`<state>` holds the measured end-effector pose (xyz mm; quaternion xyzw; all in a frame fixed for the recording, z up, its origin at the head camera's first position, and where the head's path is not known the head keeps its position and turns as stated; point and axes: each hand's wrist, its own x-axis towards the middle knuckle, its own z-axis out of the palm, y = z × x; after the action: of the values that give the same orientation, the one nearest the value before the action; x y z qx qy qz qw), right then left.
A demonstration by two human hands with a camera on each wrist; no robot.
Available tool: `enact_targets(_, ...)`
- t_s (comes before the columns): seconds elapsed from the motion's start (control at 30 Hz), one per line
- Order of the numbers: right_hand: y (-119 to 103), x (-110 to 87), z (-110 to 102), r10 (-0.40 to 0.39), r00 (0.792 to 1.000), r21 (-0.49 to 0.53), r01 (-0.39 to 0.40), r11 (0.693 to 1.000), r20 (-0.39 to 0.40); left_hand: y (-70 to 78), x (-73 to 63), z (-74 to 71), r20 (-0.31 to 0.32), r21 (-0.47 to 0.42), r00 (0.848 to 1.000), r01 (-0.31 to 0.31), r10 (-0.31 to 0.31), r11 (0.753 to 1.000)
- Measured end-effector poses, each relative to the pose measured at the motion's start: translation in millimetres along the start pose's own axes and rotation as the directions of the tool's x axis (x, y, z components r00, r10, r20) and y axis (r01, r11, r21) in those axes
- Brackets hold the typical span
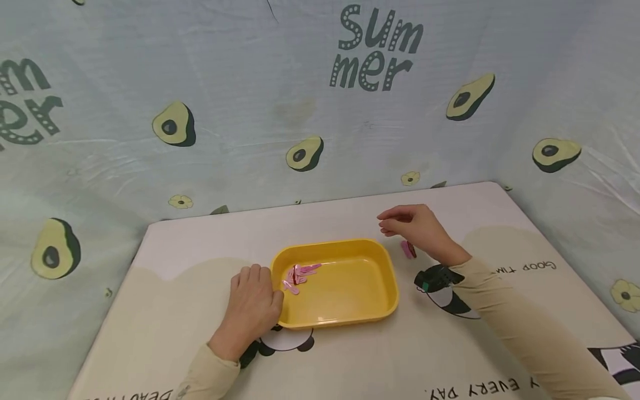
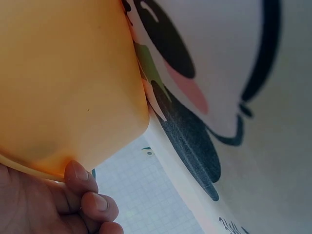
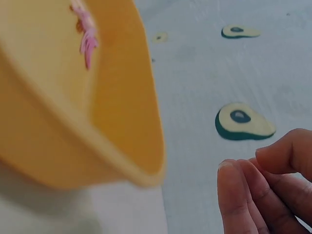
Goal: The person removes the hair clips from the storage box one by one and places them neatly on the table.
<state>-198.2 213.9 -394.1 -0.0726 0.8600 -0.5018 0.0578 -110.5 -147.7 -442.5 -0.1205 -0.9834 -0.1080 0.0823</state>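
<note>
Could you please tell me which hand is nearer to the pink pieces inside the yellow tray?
The left hand: it holds the left rim of the yellow tray, close beside the pink pieces. The right hand is farther away, off the tray's far right corner.

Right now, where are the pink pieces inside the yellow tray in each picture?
Head view: just left of the middle, the pink pieces lie towards the left end of the yellow tray.
Left wrist view: not in it; only the tray's outside shows.
Right wrist view: upper left, inside the tray.
Shared landmark: the yellow tray, in all three.
</note>
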Motion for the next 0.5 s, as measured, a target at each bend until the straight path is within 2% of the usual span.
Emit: enact_targets(0.5, -22.4, 13.2, 51.6, -0.058, 0.994, 0.156, 0.043, 0.987, 0.095, -3.1, -0.6, 2.7, -0.024, -0.006, 1.000, -0.011, 0.011, 1.000)
